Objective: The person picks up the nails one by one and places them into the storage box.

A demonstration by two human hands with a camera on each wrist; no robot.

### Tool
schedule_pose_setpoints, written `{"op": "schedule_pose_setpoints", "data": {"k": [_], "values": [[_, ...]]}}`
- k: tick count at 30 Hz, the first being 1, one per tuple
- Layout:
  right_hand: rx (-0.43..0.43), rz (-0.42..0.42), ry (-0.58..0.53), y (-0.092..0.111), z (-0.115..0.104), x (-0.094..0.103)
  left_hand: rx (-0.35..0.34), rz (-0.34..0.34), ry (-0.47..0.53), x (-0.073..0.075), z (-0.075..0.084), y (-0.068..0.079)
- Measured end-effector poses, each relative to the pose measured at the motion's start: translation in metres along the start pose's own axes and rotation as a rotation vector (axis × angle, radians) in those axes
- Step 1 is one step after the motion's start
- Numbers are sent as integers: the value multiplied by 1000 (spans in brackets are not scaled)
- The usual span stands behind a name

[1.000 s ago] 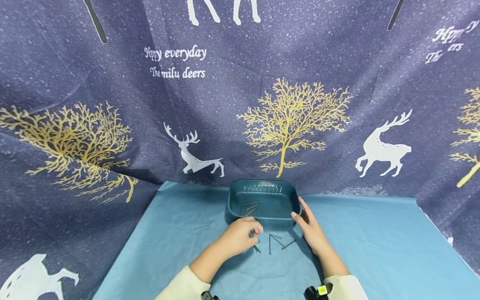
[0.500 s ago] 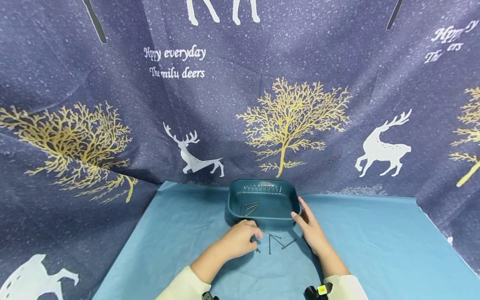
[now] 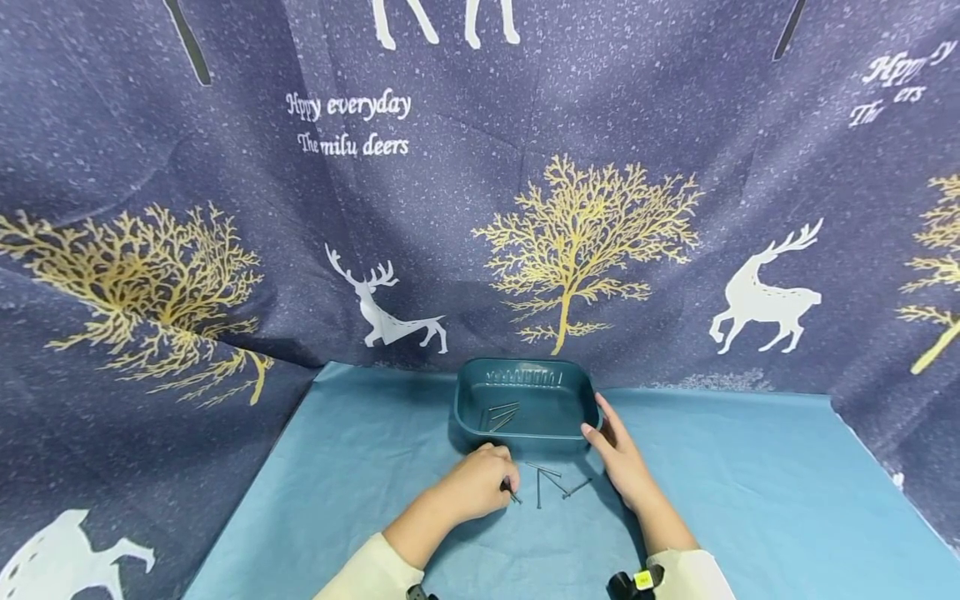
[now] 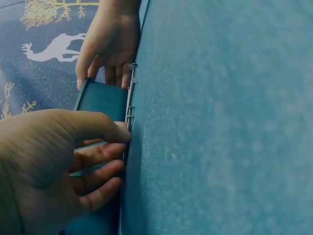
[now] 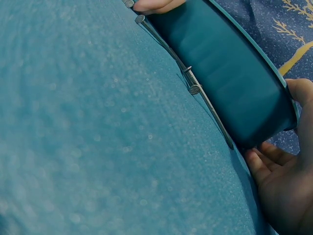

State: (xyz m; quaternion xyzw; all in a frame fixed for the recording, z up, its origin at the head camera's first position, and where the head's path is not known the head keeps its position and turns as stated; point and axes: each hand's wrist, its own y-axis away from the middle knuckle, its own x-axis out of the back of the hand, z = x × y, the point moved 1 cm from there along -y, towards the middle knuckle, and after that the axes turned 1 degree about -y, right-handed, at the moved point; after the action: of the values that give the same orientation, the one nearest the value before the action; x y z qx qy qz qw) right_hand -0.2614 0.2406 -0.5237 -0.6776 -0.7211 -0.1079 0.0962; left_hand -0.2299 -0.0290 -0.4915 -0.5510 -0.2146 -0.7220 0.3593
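Observation:
A dark teal plastic tray (image 3: 525, 435) stands at the back of the table with several nails (image 3: 504, 414) lying inside at its left. My right hand (image 3: 628, 475) grips the tray's front right corner, thumb and fingers around the wall, as the right wrist view also shows. Just in front of the tray, my left hand (image 3: 480, 485) is down at the table, thumb and forefinger pinching a nail (image 3: 515, 497) whose head end sticks out. Part of that nail is hidden by the fingers. Several loose nails (image 3: 539, 490) lie between the two hands, some crossing each other.
A blue cloth (image 3: 750, 475) covers the table. Right behind the tray hangs a dark blue curtain (image 3: 645, 333) printed with deer and trees. Dark straps with small devices (image 3: 633, 585) sit at the wrists.
My left hand has drawn back slightly from the tray's front edge and lowered, its thumb and forefinger closing on a nail. The right hand and tray have stayed put.

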Motion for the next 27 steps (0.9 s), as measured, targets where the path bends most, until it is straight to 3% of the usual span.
{"op": "schedule_pose_setpoints", "data": {"k": [27], "values": [[2, 5, -11, 0, 1, 0, -1, -8, 23, -1, 1, -1]]}}
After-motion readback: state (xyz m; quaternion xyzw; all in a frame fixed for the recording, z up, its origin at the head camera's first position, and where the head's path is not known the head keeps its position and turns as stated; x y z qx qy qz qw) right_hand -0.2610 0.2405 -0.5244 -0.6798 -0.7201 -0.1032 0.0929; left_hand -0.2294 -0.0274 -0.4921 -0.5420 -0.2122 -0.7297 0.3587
